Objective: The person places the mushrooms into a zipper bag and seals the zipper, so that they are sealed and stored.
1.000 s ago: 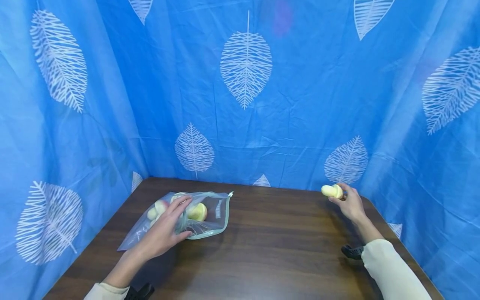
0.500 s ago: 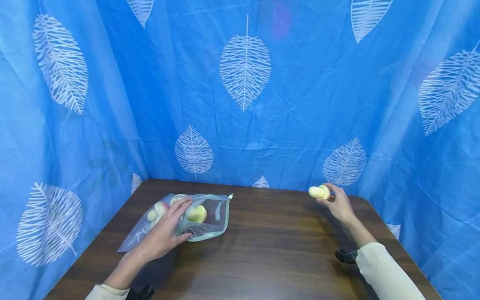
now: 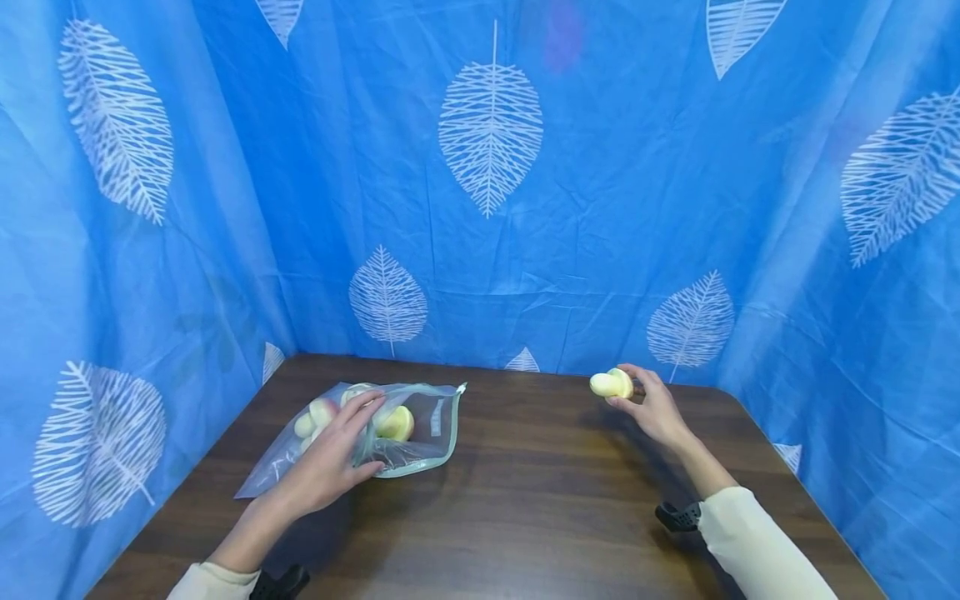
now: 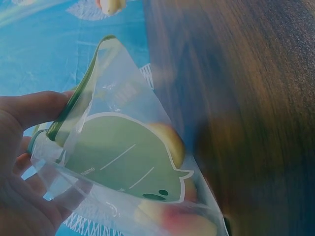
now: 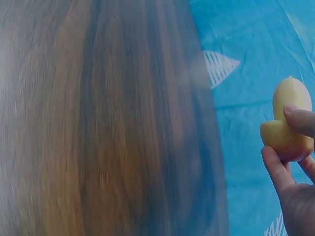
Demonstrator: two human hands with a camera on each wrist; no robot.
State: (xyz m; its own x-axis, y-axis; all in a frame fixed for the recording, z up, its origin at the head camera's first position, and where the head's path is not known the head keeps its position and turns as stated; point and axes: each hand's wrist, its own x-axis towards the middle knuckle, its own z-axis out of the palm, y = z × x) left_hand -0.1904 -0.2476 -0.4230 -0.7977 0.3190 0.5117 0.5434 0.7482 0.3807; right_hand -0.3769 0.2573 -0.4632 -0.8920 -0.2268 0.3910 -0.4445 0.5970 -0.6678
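Note:
My left hand [image 3: 322, 471] holds the mouth of a clear zip bag [image 3: 452, 437] with a green rim, lying at the table's left. In the left wrist view the thumb lies along the rim and the fingers reach round the bag [image 4: 118, 152], which bears a green leaf-like label. Several pale yellow and reddish fruit-like pieces are inside, one of them a yellow piece [image 3: 397, 423] near the mouth. Over the table's back right, my right hand [image 3: 660, 412] pinches a yellow mushroom-shaped piece [image 3: 611, 383]. Its oval end [image 5: 290, 96] is pale; the wider part has a reddish underside.
A dark wooden table [image 3: 525, 500] spreads under both hands. Blue cloth [image 3: 585, 208] with white leaf prints hangs close around its back and sides. Black straps [image 3: 678, 517] sit at both wrists.
My right hand has moved left over the table, carrying the yellow mushroom-shaped piece towards the bag. The left hand and the bag have stayed in place.

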